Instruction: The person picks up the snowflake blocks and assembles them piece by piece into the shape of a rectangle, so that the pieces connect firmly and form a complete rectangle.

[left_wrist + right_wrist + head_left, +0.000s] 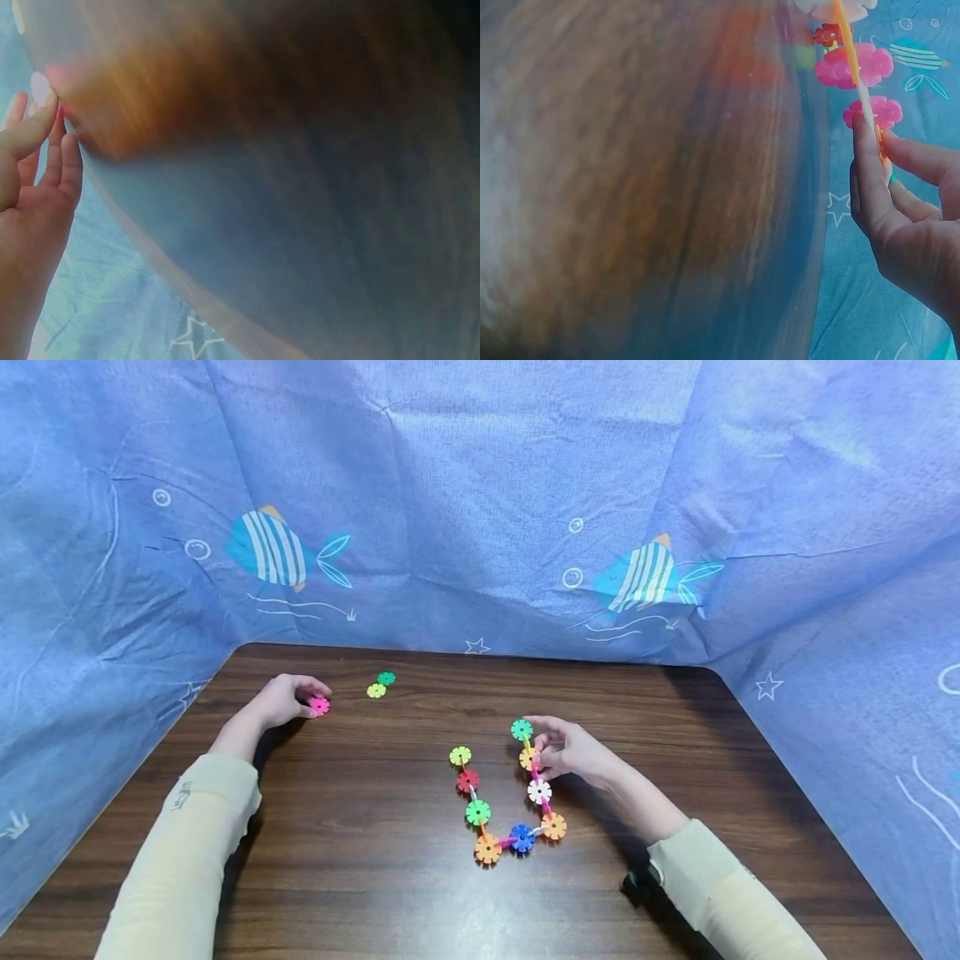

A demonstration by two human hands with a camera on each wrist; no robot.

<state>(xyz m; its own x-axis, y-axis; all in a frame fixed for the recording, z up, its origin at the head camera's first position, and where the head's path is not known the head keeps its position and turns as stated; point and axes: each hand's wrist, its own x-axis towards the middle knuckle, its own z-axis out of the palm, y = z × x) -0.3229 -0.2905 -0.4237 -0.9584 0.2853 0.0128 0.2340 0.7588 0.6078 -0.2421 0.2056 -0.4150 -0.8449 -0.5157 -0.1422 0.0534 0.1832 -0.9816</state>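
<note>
At the far left of the table, my left hand [279,702] pinches a pink notched snowflake disc [320,706] between thumb and fingers. Right of centre lies a U-shaped chain of linked snowflake discs [522,838], with flat-lying ones joined by edge-on ones. Its right arm ends in a green disc [521,730]. Just below that end, my right hand [576,753] grips the chain by thumb and fingertips near an orange disc [528,758]. The right wrist view shows pink discs [855,66] of the chain beyond the fingertips.
A yellow-green disc [377,691] and a green disc [386,677] lie side by side near the back edge of the brown wooden table [360,893]. Blue fish-print cloth [465,527] hangs behind and along the sides. A black object [639,885] shows by the right sleeve.
</note>
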